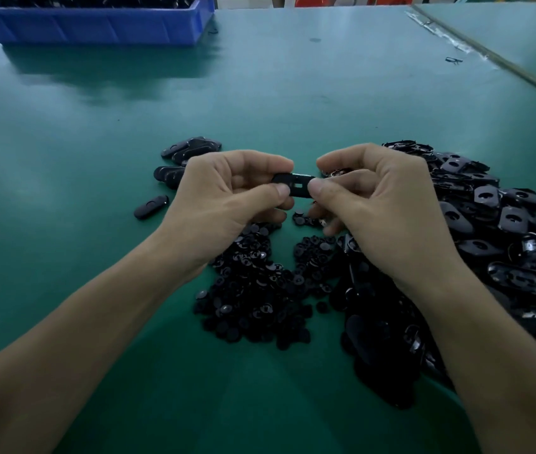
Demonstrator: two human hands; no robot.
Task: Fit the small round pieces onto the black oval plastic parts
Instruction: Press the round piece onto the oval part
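Note:
A black oval plastic part (296, 185) hangs above the green table, held from both ends. My left hand (227, 194) pinches its left end between thumb and fingers. My right hand (371, 198) pinches its right end the same way. A slot and a small hole show in the part's face. Below the hands lies a heap of small round black pieces (257, 290). A large pile of loose oval parts (502, 237) spreads under and to the right of my right hand. Whether a round piece sits in my fingers is hidden.
Several oval parts (188, 152) lie in a small group beyond my left hand, and one lone part (151, 207) sits to its left. A blue bin (96, 24) with dark parts stands at the far left. A table seam (489, 57) runs along the far right.

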